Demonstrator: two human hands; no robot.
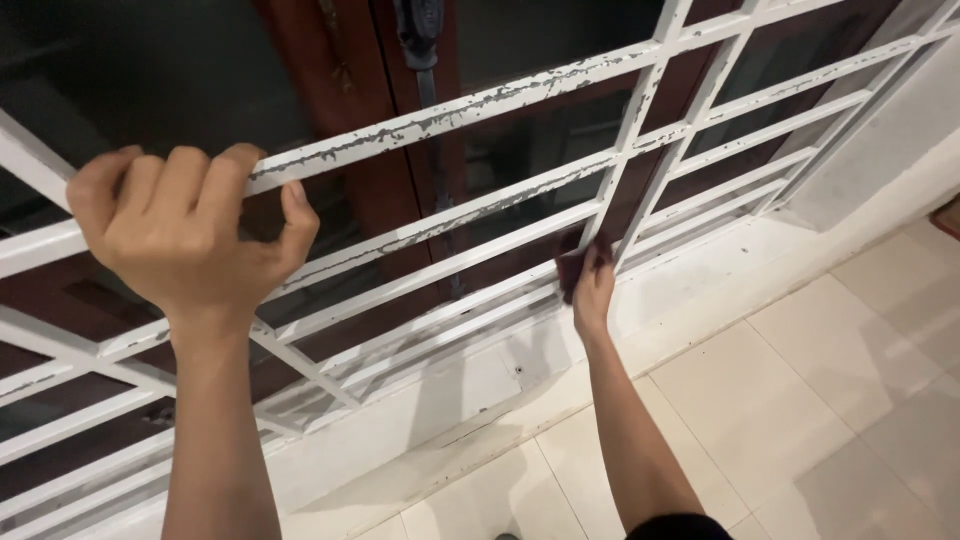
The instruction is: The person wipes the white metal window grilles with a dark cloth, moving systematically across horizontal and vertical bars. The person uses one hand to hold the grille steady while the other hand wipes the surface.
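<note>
L hand (pixel 185 235) is wrapped tight round an upper bar of the white window grille (pixel 450 110) — bar's long axis runs left-low to right-high. R hand (pixel 590 285), lower on the grille nr the sill, has its fingers pinched shut on a dark cloth (pixel 572 268) (small, bunched), pressed against a slanted upright bar — R hand's the nearer one.

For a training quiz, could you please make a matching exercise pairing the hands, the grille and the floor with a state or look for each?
Things:
1. Left hand
2. Right hand
3. Grille
4. Floor

States:
A. pale tiles
B. white paint, flaking
C. grips an upper bar
D. holds a dark cloth against a lower bar

Pairs: 1-C, 2-D, 3-B, 4-A
</note>
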